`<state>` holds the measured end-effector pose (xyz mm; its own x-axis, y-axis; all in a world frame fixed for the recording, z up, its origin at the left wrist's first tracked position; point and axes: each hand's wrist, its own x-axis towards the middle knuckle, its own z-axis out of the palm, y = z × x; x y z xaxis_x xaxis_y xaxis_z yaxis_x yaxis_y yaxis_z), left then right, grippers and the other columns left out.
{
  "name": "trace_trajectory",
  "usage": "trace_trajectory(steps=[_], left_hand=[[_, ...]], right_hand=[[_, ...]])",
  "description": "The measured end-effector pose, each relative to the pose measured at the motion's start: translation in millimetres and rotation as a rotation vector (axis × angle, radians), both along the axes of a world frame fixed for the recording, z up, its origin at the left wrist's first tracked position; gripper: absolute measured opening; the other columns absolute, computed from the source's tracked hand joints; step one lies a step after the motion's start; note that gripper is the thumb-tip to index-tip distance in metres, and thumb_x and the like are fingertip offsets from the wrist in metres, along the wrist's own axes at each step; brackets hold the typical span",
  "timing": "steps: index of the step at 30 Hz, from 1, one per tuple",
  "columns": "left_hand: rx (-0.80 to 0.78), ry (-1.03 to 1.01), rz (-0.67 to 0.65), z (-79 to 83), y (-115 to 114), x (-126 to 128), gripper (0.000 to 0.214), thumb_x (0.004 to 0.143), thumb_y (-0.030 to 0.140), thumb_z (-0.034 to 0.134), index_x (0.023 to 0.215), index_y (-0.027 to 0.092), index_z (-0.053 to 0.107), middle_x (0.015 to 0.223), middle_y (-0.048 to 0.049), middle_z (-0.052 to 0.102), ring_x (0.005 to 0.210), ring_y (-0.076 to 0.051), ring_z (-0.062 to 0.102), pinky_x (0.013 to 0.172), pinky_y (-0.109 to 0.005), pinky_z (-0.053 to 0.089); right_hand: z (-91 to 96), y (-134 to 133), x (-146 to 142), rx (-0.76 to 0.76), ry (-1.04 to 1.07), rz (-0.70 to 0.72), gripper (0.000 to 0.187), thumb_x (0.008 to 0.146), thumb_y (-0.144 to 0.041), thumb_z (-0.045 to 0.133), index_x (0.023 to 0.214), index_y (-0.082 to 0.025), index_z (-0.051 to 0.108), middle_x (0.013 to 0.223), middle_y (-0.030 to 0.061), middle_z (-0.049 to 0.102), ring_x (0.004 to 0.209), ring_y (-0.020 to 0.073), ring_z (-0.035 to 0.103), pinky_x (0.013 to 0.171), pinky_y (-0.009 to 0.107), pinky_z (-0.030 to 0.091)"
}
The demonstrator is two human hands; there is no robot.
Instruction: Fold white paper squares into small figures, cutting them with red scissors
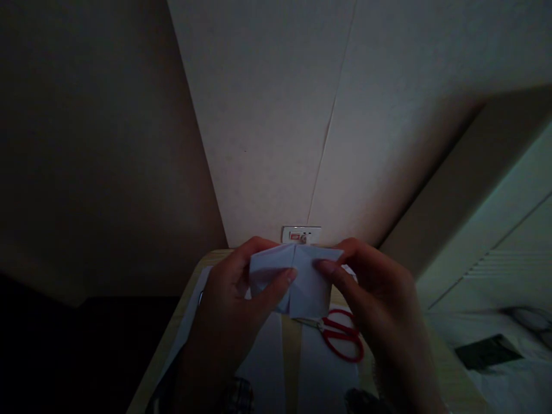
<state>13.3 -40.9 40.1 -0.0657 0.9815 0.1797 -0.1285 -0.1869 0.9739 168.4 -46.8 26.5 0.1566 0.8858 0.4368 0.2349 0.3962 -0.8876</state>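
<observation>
Between my two hands is a folded piece of white paper (309,287), held up above the table. A vertical slit or fold edge runs down its middle. My left hand (241,293) pinches the left half, with its thumb lying across the front near the centre line. On the other side, my right hand (371,282) grips the upper right part between thumb and fingers. The fingers behind the paper are mostly hidden. Just below the paper, red-handled scissors (344,334) lie on the table, their blades partly covered by it.
White paper sheets (330,374) lie on the light wooden table (292,362). A wall socket (314,234) with a plug sits right behind the table. At the lower right, a dark flat object (488,352) rests on white fabric. The room is dim.
</observation>
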Motion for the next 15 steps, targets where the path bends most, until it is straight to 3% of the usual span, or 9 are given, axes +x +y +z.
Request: trace_trajectory(steps=[8, 15], left_hand=[[-0.076, -0.085, -0.041, -1.2, 6, 0, 0.028, 0.059, 0.017, 0.089, 0.082, 0.022, 0.074, 0.076, 0.003, 0.077, 0.072, -0.017, 0.074, 0.065, -0.022, 0.059], [-0.009, -0.183, 0.066, -6.8, 13, 0, 0.033, 0.063, 0.016, 0.087, 0.09, 0.022, 0.069, 0.082, 0.0014, 0.078, 0.076, -0.015, 0.073, 0.068, -0.021, 0.058]], right_hand=[[2.2, -4, -9, 0.033, 0.281, -0.03, 0.008, 0.089, -0.021, 0.068, 0.085, -0.027, 0.064, 0.075, -0.0046, 0.067, 0.069, 0.0128, 0.064, 0.058, 0.021, 0.05], [4.3, -4, -6, 0.029, 0.283, -0.037, 0.016, 0.087, -0.016, 0.068, 0.088, -0.027, 0.057, 0.075, -0.0069, 0.067, 0.067, 0.0115, 0.065, 0.055, 0.02, 0.047]])
